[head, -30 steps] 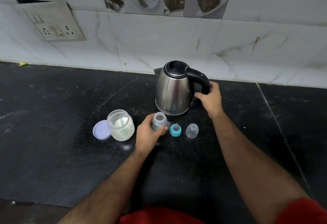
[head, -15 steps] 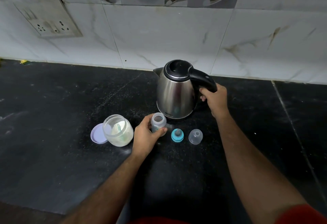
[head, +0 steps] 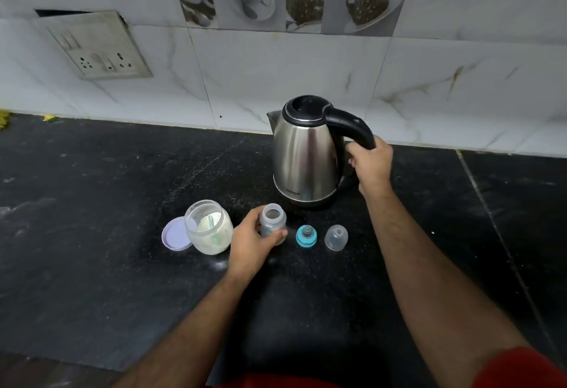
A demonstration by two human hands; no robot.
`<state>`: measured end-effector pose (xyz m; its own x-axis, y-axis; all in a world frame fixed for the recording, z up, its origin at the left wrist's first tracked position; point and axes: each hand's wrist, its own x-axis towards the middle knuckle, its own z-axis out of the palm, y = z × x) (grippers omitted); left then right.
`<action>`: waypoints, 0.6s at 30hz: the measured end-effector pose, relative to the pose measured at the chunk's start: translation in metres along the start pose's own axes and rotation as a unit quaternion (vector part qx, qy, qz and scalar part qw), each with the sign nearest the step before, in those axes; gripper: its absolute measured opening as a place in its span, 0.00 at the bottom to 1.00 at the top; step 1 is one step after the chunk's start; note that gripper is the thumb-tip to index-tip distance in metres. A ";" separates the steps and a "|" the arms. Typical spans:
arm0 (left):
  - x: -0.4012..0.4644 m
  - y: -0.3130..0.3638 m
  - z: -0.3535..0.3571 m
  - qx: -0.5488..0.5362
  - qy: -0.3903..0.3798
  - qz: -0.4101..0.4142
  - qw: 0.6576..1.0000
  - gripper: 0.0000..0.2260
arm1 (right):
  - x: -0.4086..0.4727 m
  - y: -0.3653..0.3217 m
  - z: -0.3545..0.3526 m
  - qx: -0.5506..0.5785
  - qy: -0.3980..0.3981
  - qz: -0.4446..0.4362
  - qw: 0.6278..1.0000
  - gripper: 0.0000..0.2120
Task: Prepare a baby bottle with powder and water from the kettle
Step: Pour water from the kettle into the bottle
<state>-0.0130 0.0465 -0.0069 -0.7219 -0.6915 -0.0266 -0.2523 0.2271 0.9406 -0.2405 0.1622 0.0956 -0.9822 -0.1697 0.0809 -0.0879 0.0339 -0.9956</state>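
A steel kettle with a black lid and handle stands on the dark counter. My right hand is closed around the lower part of its handle. Just in front of the kettle, a small open baby bottle stands upright, held at its side by my left hand. To the bottle's left sits an open glass jar of white powder with a scoop inside. A teal-ringed teat and a clear cap stand to the bottle's right.
The jar's lilac lid lies flat against the jar's left side. A tiled wall rises behind the kettle, with a socket plate at the upper left. A seam in the counter runs down the right side.
My right hand has closed fully around the kettle handle, where before it only touched it. My left hand stays on the bottle. The camera has shifted slightly.
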 end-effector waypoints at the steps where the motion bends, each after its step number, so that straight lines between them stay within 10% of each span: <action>1: -0.002 0.001 -0.001 -0.003 -0.001 0.001 1.000 0.24 | -0.003 -0.009 -0.003 0.003 0.002 -0.004 1.000 0.08; 18: -0.039 -0.008 -0.015 -0.007 -0.058 0.026 0.998 0.25 | -0.098 -0.077 -0.088 -0.044 0.013 -0.032 0.998 0.09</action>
<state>0.0265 0.0615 -0.0087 -0.8033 -0.5954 -0.0159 -0.2040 0.2499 0.9465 -0.1517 0.2629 0.1690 -0.9781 -0.1487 0.1458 -0.1630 0.1113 -0.9803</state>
